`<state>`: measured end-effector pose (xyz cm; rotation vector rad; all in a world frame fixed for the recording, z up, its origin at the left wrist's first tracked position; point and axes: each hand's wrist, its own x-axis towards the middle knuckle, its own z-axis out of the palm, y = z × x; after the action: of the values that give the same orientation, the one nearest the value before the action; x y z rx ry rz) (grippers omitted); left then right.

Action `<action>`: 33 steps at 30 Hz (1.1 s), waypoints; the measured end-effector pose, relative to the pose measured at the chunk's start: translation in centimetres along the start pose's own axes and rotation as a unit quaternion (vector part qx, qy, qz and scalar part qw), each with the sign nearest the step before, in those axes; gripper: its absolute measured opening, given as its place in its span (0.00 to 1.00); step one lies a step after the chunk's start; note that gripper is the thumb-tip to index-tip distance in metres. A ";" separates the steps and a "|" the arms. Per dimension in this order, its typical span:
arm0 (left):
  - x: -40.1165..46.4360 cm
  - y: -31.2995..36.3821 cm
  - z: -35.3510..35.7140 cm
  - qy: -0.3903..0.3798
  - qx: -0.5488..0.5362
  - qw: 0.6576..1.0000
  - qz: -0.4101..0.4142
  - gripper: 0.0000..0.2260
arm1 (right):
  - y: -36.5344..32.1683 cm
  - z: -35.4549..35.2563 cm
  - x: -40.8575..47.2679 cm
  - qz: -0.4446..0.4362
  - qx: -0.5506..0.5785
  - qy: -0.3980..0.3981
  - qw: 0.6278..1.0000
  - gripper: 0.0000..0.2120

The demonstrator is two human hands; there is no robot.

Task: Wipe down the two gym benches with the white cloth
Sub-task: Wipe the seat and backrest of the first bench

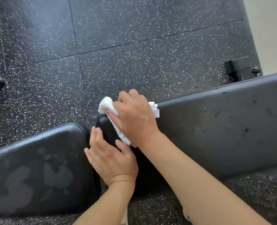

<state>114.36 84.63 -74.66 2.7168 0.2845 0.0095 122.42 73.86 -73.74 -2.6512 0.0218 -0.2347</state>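
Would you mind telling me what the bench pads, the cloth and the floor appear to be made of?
Bench pads: likely black vinyl or faux leather, going by the smooth sheen, stitched edge and smudges. White cloth: looks like cotton terry, soft and nubby. Floor: probably rubber tiles, matte black with white flecks and visible seams.

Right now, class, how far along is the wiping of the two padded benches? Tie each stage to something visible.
Possibly done: the left black padded bench shows smeary patches, perhaps moisture from wiping. In hand: the right hand presses the crumpled white cloth onto the end of the right black padded bench, while the left hand steadies that end. Left: the dark specks across its far stretch.
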 end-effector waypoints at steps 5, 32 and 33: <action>-0.1 -0.1 -0.3 -0.011 -0.012 1.000 -0.005 0.27 | 2.8 -3.4 -9.5 0.024 -0.032 0.056 0.998 0.14; -0.8 -7.6 -4.6 -0.157 -0.081 0.959 0.222 0.25 | -4.6 -0.8 -19.5 -0.014 0.001 0.024 1.000 0.14; -0.9 -8.4 -4.9 -0.163 -0.063 0.949 0.261 0.26 | -3.6 -1.5 -20.3 -0.049 -0.012 0.019 0.999 0.15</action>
<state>111.62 93.91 -73.45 2.5299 -0.5145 -0.2584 102.05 77.50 -74.12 -2.6746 -0.0936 -0.3179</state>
